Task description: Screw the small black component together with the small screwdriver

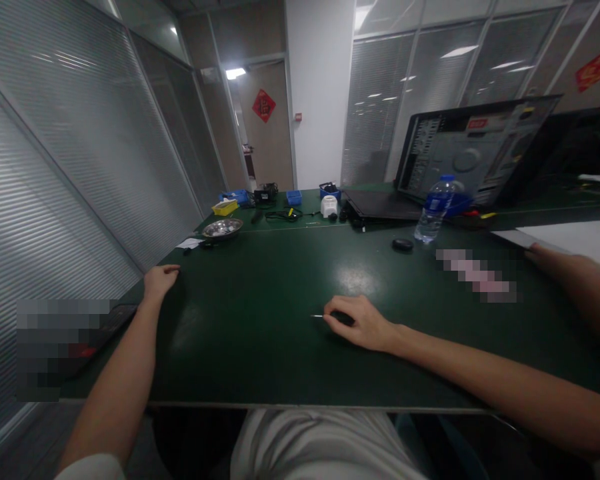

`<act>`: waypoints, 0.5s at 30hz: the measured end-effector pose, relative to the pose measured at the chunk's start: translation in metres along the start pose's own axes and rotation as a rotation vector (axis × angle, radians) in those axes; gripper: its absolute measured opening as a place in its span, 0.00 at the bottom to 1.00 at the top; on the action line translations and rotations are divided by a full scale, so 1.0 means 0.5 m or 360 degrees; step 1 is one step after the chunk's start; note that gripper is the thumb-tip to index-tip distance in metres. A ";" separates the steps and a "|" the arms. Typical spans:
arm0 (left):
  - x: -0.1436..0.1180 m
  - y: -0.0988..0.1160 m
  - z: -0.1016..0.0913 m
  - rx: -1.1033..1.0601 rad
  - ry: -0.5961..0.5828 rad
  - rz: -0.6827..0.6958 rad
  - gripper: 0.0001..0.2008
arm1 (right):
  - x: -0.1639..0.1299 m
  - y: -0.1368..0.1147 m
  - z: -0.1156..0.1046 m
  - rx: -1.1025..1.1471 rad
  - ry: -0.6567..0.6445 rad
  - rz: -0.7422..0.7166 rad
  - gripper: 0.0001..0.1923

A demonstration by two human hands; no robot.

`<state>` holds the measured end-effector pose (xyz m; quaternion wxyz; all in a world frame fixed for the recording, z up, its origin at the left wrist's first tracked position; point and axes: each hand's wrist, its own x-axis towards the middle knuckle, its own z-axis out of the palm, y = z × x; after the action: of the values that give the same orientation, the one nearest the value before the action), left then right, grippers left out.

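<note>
My right hand [363,323] is over the dark green table [250,333], its wrist low and forearm reaching in from the right. Its thumb and forefinger pinch a thin, silvery, needle-like piece [317,316], whose tip points left; the kind is too small to tell. Well apart from it, my left hand [161,281] rests by the table's left edge with its fingers loosely stretched to the right. I see nothing held in it. Beyond that hand lie a steel bowl [223,229] with small things in it and a white paper [190,243].
A water bottle [433,210] stands beside a black mouse-like object [403,245]. Behind them are an opened computer case [467,160] and a black panel [385,205]. Another person's hand [570,263] is at the right near white sheets [575,240]. Small bins, cables and a white device [329,207] line the back.
</note>
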<state>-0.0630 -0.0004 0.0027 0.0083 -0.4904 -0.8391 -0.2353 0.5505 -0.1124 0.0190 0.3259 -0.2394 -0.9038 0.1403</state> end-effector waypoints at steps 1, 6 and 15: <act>-0.001 0.001 -0.002 -0.0016 -0.0017 -0.0016 0.15 | 0.000 0.000 -0.001 -0.0002 -0.0006 0.0005 0.06; -0.005 0.004 -0.008 -0.0097 -0.0016 -0.0089 0.14 | 0.001 -0.002 -0.001 0.0018 -0.0019 0.0003 0.06; 0.004 -0.014 0.000 -0.0277 -0.0023 -0.0190 0.17 | 0.002 -0.001 -0.003 0.0024 -0.0038 -0.0003 0.06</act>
<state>-0.0699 -0.0015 0.0003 -0.0542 -0.4401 -0.8433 -0.3038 0.5504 -0.1122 0.0210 0.3170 -0.2345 -0.9067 0.1496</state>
